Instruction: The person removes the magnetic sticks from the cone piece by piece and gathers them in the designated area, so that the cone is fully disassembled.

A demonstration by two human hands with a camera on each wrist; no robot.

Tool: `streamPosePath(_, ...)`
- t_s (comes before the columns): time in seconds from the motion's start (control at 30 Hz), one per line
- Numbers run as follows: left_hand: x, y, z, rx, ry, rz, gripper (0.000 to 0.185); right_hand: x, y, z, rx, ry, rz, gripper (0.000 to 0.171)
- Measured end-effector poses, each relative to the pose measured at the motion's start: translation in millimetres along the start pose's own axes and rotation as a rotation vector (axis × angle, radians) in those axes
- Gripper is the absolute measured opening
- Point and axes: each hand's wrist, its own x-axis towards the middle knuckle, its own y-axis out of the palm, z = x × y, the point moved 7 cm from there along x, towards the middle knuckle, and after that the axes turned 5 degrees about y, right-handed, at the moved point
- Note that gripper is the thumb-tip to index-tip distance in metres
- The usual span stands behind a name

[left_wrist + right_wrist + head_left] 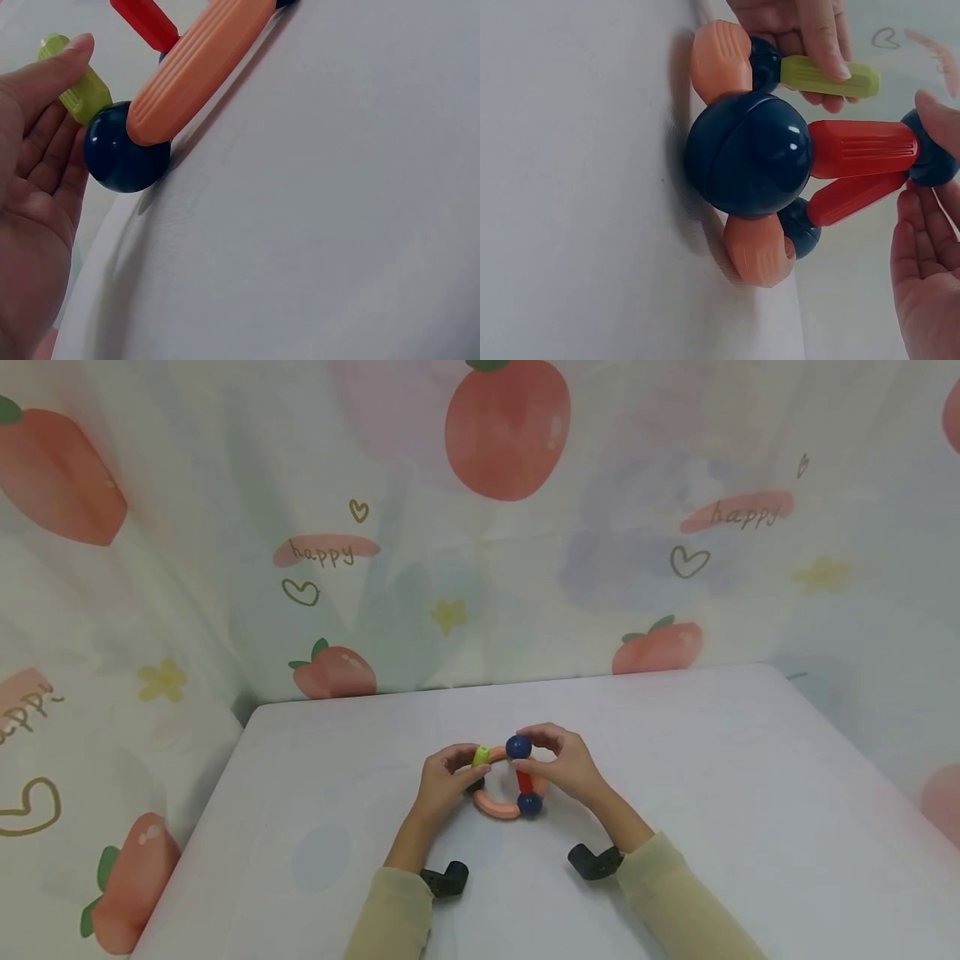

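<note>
Orange curved rods (pixel 495 807) and dark blue balls form a ring lying on the table. My left hand (pixel 441 782) pinches a yellow-green rod (pixel 829 77) between thumb and fingers; the rod stands up from a blue ball (pixel 126 146) at the ring's left. My right hand (pixel 567 766) holds a raised blue ball (pixel 518 747) with thumb and fingers. Two red rods (pixel 866 148) meet at that ball and slope down to a near ball (pixel 748 154) and a farther ball (pixel 802 231). Part of the ring's far side is hidden by the hands.
The white table (pixel 300 802) spreads around the ring, with a back edge near a fruit-printed cloth (pixel 510 568). Black wrist devices (pixel 447 880) sit at both sleeves, low over the table in front of the ring.
</note>
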Motion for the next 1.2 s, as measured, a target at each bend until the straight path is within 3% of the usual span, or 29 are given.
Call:
streamPosePath(0.33,0.8,-2.7,0.2,0.049,-0.043,0.03,0.033,-7.0,1.1,1.4,0.009,0.024,0.01,0.04)
streamPosePath(0.67,1.1,-3.0,-3.4,0.059,0.0,0.033,0.034,-12.9,1.0,4.4,-0.015,0.041,-0.006,0.041)
streamPosePath(0.93,-1.2,-5.3,-1.8,0.09,-0.031,0.033,0.035,-20.3,3.3,32.1,-0.033,0.05,0.013,0.038)
streamPosePath(1.03,-3.5,-8.1,-5.3,0.126,-0.004,0.016,0.042,-20.2,1.6,36.1,-0.05,0.053,0.033,0.039)
streamPosePath(1.2,-17.9,-21.8,-15.4,0.159,0.053,-0.09,0.046,-17.7,-5.1,33.5,-0.015,0.006,0.068,0.04)
